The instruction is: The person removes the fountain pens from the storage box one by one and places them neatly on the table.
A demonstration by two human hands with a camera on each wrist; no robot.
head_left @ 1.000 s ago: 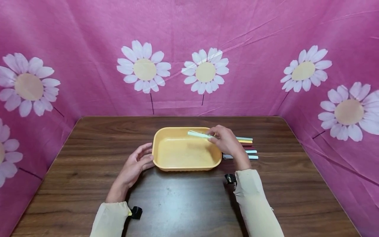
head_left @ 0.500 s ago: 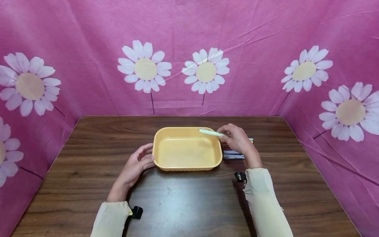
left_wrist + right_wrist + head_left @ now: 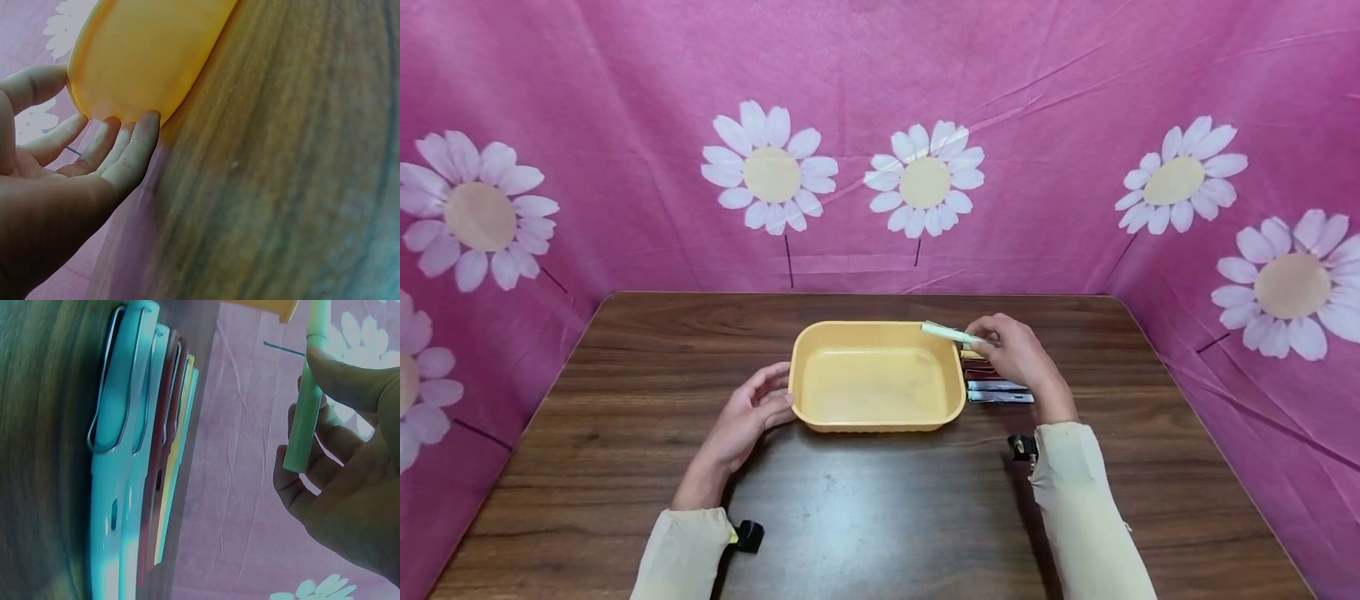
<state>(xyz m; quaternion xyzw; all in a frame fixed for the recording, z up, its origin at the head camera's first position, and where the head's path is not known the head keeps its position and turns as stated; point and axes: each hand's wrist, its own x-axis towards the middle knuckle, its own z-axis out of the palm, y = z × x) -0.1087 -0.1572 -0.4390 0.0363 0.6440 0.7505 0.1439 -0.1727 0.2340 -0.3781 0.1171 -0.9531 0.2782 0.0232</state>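
Observation:
In the head view a yellow plastic tray (image 3: 880, 392) stands on the table. The fingertips of my left hand (image 3: 745, 421) touch its left end wall, the fingers spread and only lightly bent. My right hand (image 3: 1018, 358) pinches a light green pen (image 3: 951, 332) between thumb and fingers above the tray's far right corner. Its left end reaches over the rim, tilted upward. Below that hand several clipped pens lie side by side right of the tray. In the right wrist view a light blue pen (image 3: 106, 506), a dark red one and a yellow one (image 3: 172, 500) show.
The brown wood-grain table (image 3: 842, 508) carries everything. Behind and on both sides hangs a pink cloth (image 3: 1022, 250) with large white daisies. A black wrist camera (image 3: 1022, 447) sits by the right cuff, another (image 3: 748, 536) by the left.
My right hand has moved right with the light green pen, from over the tray to its right edge above the other pens. The left hand has stayed at the tray's left end.

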